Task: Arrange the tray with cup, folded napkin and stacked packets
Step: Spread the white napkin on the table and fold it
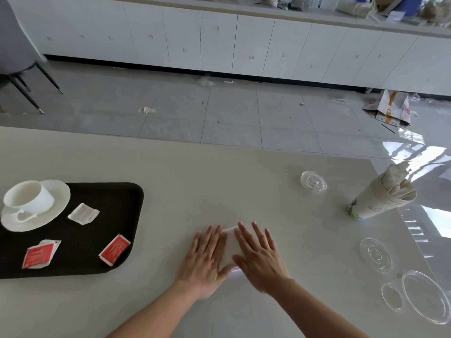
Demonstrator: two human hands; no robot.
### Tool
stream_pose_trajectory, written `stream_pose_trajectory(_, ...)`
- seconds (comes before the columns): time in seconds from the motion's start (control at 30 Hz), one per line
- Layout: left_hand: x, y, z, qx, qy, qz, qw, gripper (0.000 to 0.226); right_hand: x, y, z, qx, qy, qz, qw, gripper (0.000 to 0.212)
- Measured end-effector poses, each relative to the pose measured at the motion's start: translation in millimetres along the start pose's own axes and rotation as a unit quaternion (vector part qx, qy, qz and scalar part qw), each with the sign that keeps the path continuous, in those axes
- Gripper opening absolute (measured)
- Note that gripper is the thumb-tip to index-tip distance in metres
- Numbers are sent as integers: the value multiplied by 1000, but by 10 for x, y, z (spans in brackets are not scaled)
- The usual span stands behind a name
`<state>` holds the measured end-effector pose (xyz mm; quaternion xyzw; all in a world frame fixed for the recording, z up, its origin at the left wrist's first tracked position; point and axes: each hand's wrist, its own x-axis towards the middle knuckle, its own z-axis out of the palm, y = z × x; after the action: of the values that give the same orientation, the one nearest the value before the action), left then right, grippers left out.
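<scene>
A dark tray [97, 259] lies at the left of the table. On it a white cup [29, 197] stands on a white saucer [52, 215] at the back left. A white packet [83, 213] and two red packets [39, 254] [114, 250] lie apart on the tray. Right of the tray, a white napkin [229, 247] lies flat on the table. My left hand [205, 262] and my right hand [258, 257] press flat on it, fingers spread, one on each side. Most of the napkin is hidden under them.
A stack of paper cups [380, 201] with paper stuffed in it stands at the right. Clear plastic lids [313, 182] [375, 254] [424, 296] lie near the right edge. A grey chair [14, 45] stands on the floor beyond the table.
</scene>
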<state>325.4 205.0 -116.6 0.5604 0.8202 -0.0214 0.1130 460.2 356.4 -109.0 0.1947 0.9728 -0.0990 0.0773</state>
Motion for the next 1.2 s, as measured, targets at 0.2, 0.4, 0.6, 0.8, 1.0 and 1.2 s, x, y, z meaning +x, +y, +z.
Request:
stream_pose_trajectory(0.2,-8,21,-58,6,13,-3,1000,86,-22,13,28,-1,-27,38,999,72)
stream_pose_trajectory(0.4,-90,129,-164,-105,10,-130,986,81,-99,-130,-1,98,57,125,986,71)
stream_pose_trajectory(0.6,-176,216,-259,-184,60,-300,934,38,-123,-284,-136,172,118,262,942,39)
stream_pose_trajectory(0.8,-92,256,-333,-286,53,-340,894,29,-99,-287,-237,214,41,322,921,19)
stream_pose_trajectory(1.0,-14,285,-347,-298,24,-348,888,18,-99,-285,-243,226,14,338,913,26)
stream_pose_trajectory(1.2,5,268,-328,-313,49,-349,882,13,-40,-286,-293,202,-31,338,919,26)
